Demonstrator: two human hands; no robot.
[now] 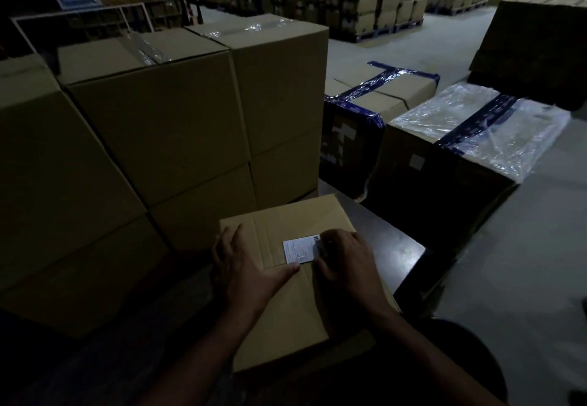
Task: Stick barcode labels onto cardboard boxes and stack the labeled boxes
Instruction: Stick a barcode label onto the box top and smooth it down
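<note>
Small cardboard box lies flat under both hands, top face up so the label can go on it. Barcode label sits on that top face, between the two hands, barcode end toward the right hand.

Left hand is spread flat on the box, fingers straight, thumb tip touching the label's near edge; likely bracing the box and pinning that edge so nothing slides. Right hand covers the label's right end with curled fingers, apparently rubbing or pressing it down. Dim light, so whether it pinches the label or only presses it can't be told.

Box rests on a dark table that runs out beyond the right hand.

Stack of plain cardboard boxes stands just beyond the left hand, close by, probably where this box goes once labeled. Blue-taped boxes and a plastic-wrapped box sit further off past the right hand.

Judgement: label mostly stuck, smoothing step; stacking not yet done.
</note>
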